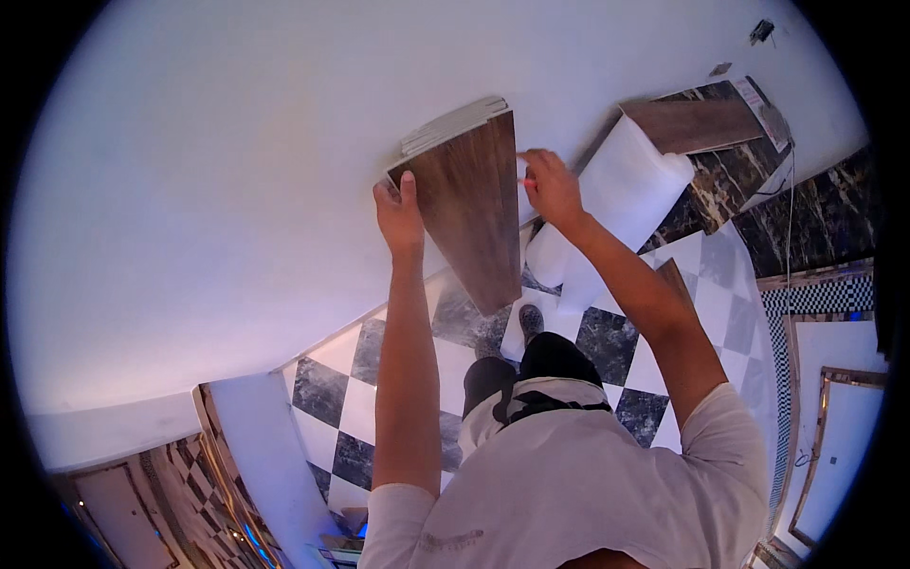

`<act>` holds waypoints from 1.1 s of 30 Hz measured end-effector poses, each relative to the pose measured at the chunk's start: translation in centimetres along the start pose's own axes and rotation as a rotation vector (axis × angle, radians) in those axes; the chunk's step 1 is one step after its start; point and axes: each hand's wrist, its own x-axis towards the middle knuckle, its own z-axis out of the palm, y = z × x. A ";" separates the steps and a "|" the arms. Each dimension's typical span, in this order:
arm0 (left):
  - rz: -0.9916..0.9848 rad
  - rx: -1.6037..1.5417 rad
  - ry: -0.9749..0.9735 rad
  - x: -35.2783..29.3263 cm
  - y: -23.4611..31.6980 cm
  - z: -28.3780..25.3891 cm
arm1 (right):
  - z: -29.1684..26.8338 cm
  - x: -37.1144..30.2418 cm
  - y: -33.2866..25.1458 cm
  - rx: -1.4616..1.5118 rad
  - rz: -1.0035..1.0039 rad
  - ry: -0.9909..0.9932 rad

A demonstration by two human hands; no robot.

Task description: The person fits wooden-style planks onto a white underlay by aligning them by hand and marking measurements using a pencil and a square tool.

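A stack of wood-look floor planks [469,204] stands upright against the white wall, its dark brown front plank facing me and several pale edges showing at the top. My left hand [400,216] is closed on the stack's upper left corner, thumb on the brown face and fingers behind. Beside the upper right edge, my right hand [553,188] is closed with its fingers bent toward the planks. A small reddish bit shows at its fingertips, too small to name. Whether those fingers touch the edge, I cannot tell.
To the right, a thick white roll [621,185] leans by the wall. Past it, another brown plank [697,125] lies on black marble-patterned panels [725,180]. Black and white checkered tiles [607,339] cover the floor under my feet. A thin cable [791,213] hangs at the right.
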 end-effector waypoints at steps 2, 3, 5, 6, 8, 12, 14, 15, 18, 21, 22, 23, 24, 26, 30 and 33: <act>0.051 -0.003 0.063 -1.0 -0.4 1.0 | -1.0 2.4 -0.4 0.076 0.077 0.119; 0.056 0.028 0.084 -1.4 -1.0 1.2 | -1.1 3.7 -0.2 0.133 0.101 0.157; 0.061 0.084 0.120 -2.6 -1.5 1.8 | -0.4 5.3 0.6 0.239 0.163 0.165; 0.112 0.093 0.159 -3.1 -1.3 2.4 | 0.2 5.6 0.9 0.287 0.200 0.134; 0.039 0.132 0.076 -3.3 -1.8 2.4 | 0.9 5.9 0.5 0.341 0.270 0.091; 0.047 0.116 0.073 -3.6 -2.2 3.2 | 0.7 5.9 -0.8 0.387 0.326 0.094; 0.035 0.124 0.082 -3.8 -2.1 3.6 | 0.6 5.7 -0.9 0.410 0.328 0.106; 0.028 0.130 0.085 -4.1 -2.1 3.8 | 0.7 5.3 -1.2 0.415 0.335 0.102; 0.149 0.038 0.079 -5.2 -2.6 4.4 | 0.3 4.7 -1.8 0.457 0.354 0.090; 0.185 -0.087 0.071 -6.0 -3.3 4.9 | -0.3 4.6 -2.1 0.469 0.358 0.106; 0.172 -0.077 0.078 -6.3 -3.6 4.7 | -0.4 4.5 -2.2 0.467 0.357 0.117; 0.157 -0.076 0.080 -6.8 -3.4 5.0 | -0.5 4.2 -1.5 0.504 0.368 0.127; 0.143 -0.074 0.082 -7.3 -3.2 5.1 | -0.4 3.8 -0.7 0.541 0.379 0.138; 0.119 -0.094 0.074 -8.5 -3.1 4.8 | -0.8 3.3 0.1 0.589 0.402 0.133; 0.106 0.072 0.113 -9.9 -3.7 3.2 | -2.6 1.8 0.3 0.681 0.461 0.064; 0.044 -0.168 0.097 -10.5 -4.2 2.4 | -3.4 1.2 0.6 0.794 0.428 0.054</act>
